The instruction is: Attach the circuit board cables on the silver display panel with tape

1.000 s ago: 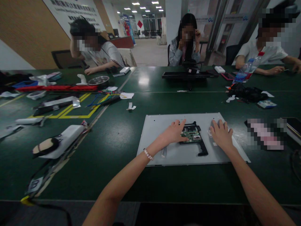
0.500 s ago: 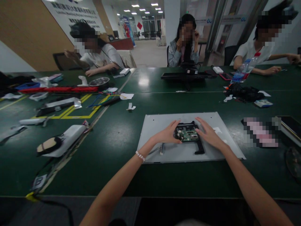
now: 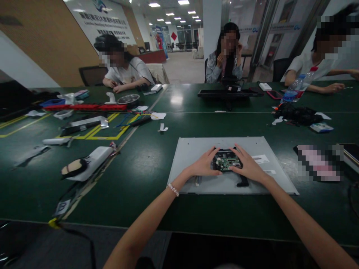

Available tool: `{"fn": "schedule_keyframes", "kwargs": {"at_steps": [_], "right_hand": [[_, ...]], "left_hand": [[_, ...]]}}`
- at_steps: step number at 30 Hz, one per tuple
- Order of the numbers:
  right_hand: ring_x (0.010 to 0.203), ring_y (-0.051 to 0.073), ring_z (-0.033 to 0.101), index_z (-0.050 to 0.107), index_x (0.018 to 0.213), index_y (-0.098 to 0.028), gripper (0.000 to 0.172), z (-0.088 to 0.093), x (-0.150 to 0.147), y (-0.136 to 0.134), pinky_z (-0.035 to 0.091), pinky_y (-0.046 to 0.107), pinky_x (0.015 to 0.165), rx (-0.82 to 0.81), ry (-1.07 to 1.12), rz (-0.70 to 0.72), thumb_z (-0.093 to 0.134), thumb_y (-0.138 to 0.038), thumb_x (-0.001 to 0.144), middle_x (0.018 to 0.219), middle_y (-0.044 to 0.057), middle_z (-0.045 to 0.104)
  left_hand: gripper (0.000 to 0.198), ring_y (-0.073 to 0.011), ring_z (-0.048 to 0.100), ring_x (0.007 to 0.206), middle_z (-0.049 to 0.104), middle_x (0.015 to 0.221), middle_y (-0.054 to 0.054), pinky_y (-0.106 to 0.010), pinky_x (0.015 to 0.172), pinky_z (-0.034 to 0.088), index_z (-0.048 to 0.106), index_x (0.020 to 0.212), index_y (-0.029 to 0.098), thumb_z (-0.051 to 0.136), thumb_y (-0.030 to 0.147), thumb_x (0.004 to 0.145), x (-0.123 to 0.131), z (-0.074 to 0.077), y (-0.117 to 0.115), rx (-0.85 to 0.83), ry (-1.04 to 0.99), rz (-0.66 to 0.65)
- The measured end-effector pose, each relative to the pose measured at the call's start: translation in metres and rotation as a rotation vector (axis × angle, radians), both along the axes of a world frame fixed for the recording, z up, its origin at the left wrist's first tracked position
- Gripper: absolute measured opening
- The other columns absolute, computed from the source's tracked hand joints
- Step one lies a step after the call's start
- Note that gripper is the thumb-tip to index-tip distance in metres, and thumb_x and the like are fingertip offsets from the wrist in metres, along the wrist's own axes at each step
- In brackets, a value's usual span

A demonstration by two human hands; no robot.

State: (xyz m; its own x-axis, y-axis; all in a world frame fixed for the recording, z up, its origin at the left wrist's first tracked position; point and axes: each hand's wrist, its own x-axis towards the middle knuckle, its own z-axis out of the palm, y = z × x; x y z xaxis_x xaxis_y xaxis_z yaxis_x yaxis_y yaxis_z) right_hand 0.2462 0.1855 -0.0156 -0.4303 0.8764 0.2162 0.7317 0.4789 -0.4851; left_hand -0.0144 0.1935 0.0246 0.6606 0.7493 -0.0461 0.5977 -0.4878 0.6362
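A green circuit board (image 3: pixel 226 160) in a black frame lies on a light grey flat panel (image 3: pixel 269 185) in front of me. My left hand (image 3: pixel 203 162) grips its left side, thumb at the near edge and fingers at the far edge. From the right, my right hand (image 3: pixel 249 164) grips the other side in the same way, its thumb lying over the board's near right part. A black bracket arm (image 3: pixel 243 182) sticks out toward me below my right hand. Beside my left wrist lies a small slim object (image 3: pixel 198 181), partly hidden and too blurred to name.
To the left are a white-and-black device (image 3: pixel 88 164) with a cable and a red strip (image 3: pixel 95 107). A phone-shaped pink item (image 3: pixel 318 162) lies right. Farther off stand a black monitor-like panel (image 3: pixel 230 94) and a bottle (image 3: pixel 293 89). Three people sit across the green table (image 3: pixel 140 160).
My right hand has closed in on the board's right side, its thumb now over the near edge. My left hand stays at the left side. The whole view has shifted slightly.
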Motion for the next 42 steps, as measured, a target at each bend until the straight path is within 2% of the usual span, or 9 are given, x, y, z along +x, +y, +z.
{"fn": "schedule_keyframes", "kwargs": {"at_steps": [5, 7, 10, 13, 18, 25, 30, 36, 42], "right_hand": [[0.148, 0.030, 0.012, 0.025, 0.151, -0.029, 0.078, -0.007, 0.001, -0.003, 0.022, 0.052, 0.116, 0.035, -0.010, -0.006, 0.055, -0.057, 0.086, 0.163, 0.007, 0.012], [0.149, 0.029, 0.011, 0.023, 0.152, -0.028, 0.075, -0.009, 0.001, -0.003, 0.021, 0.051, 0.117, 0.040, 0.004, -0.015, 0.051, -0.056, 0.088, 0.163, 0.007, 0.012], [0.149, 0.027, 0.010, 0.018, 0.153, -0.028, 0.073, -0.010, 0.000, -0.004, 0.020, 0.050, 0.118, 0.042, 0.022, -0.027, 0.047, -0.055, 0.091, 0.162, 0.007, 0.013], [0.149, 0.026, 0.008, 0.015, 0.154, -0.026, 0.075, -0.012, 0.000, -0.004, 0.018, 0.050, 0.119, 0.053, 0.050, -0.046, 0.047, -0.055, 0.092, 0.162, 0.008, 0.015], [0.149, 0.026, 0.009, 0.013, 0.154, -0.026, 0.075, -0.018, 0.001, -0.001, 0.018, 0.051, 0.119, 0.061, 0.109, -0.061, 0.046, -0.054, 0.092, 0.161, 0.009, 0.018], [0.149, 0.026, 0.010, 0.012, 0.154, -0.028, 0.074, -0.019, 0.000, 0.001, 0.019, 0.051, 0.118, 0.041, 0.128, -0.067, 0.045, -0.053, 0.093, 0.161, 0.008, 0.017], [0.149, 0.026, 0.011, 0.012, 0.154, -0.028, 0.075, -0.020, 0.000, 0.002, 0.019, 0.051, 0.119, 0.037, 0.122, -0.061, 0.046, -0.053, 0.092, 0.161, 0.008, 0.018], [0.148, 0.026, 0.012, 0.012, 0.154, -0.026, 0.074, -0.022, 0.000, 0.002, 0.020, 0.051, 0.119, 0.037, 0.121, -0.060, 0.045, -0.052, 0.093, 0.160, 0.009, 0.020], [0.148, 0.026, 0.015, 0.010, 0.154, -0.027, 0.075, -0.019, -0.001, 0.001, 0.020, 0.051, 0.119, 0.043, 0.138, -0.072, 0.046, -0.051, 0.093, 0.160, 0.010, 0.020]], "left_hand": [[0.094, -0.0240, 0.010, 0.149, 0.007, 0.161, -0.016, -0.042, 0.119, 0.021, 0.006, 0.155, 0.017, 0.058, 0.053, 0.085, -0.023, 0.005, 0.018, 0.074, 0.027, -0.028], [0.082, -0.0228, 0.015, 0.148, 0.013, 0.160, -0.014, -0.041, 0.119, 0.021, 0.013, 0.154, 0.016, 0.054, 0.045, 0.089, -0.048, 0.010, 0.038, 0.207, 0.081, 0.083], [0.063, -0.0265, 0.023, 0.145, 0.020, 0.159, -0.013, -0.044, 0.117, 0.022, 0.033, 0.147, 0.015, 0.052, 0.027, 0.088, -0.098, 0.020, 0.073, 0.417, 0.287, 0.378], [0.054, -0.0290, 0.030, 0.140, 0.029, 0.155, -0.015, -0.045, 0.115, 0.026, 0.042, 0.141, 0.011, 0.049, 0.018, 0.088, -0.150, 0.027, 0.098, 0.490, 0.497, 0.597], [0.050, -0.0298, 0.037, 0.135, 0.035, 0.151, -0.014, -0.042, 0.105, 0.039, 0.049, 0.136, 0.017, 0.050, 0.010, 0.086, -0.199, 0.025, 0.115, 0.464, 0.700, 0.692], [0.042, -0.0223, 0.051, 0.125, 0.048, 0.141, -0.017, -0.031, 0.101, 0.041, 0.054, 0.129, 0.015, 0.035, 0.005, 0.093, -0.201, 0.022, 0.130, 0.419, 0.766, 0.606], [0.033, -0.0236, 0.060, 0.112, 0.064, 0.115, -0.019, -0.031, 0.094, 0.045, 0.060, 0.116, 0.010, 0.036, 0.009, 0.093, -0.195, 0.022, 0.139, 0.372, 0.812, 0.632], [0.033, -0.0249, 0.061, 0.111, 0.066, 0.111, -0.021, -0.031, 0.094, 0.044, 0.063, 0.109, 0.007, 0.034, 0.010, 0.093, -0.196, 0.019, 0.142, 0.352, 0.846, 0.659], [0.039, -0.0240, 0.063, 0.104, 0.066, 0.111, -0.021, -0.029, 0.088, 0.046, 0.059, 0.118, 0.006, 0.035, 0.006, 0.088, -0.194, 0.021, 0.144, 0.350, 0.854, 0.714]]}}
